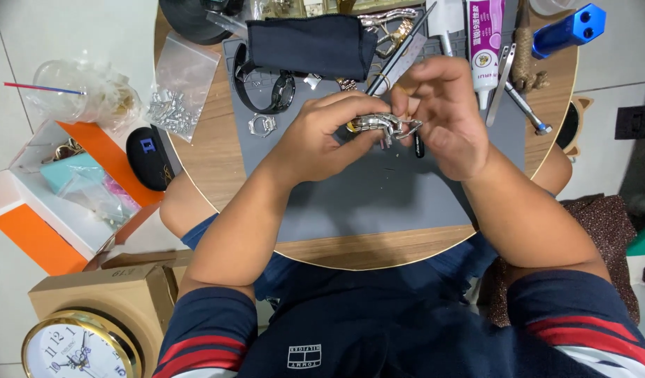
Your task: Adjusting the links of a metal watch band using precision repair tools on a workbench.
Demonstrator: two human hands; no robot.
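Hands meet over my grey rubber mat [378, 203]: left hand [322, 140] pinches the silver metal watch bracelet [382, 124], right hand [445, 115] pinching its other end, slim dark tool [399, 52] gripped too.

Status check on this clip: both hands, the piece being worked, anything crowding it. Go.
Left hand shut on metal watch bracelet. Right hand pinching its clasp end. Both over grey mat. Black tool and glue tube close by, not blocking.

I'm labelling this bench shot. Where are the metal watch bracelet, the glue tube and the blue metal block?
metal watch bracelet [378, 123], head view, on the links between the two hands.
glue tube [484, 49], head view, on its white body.
blue metal block [571, 29], head view, on its top face.
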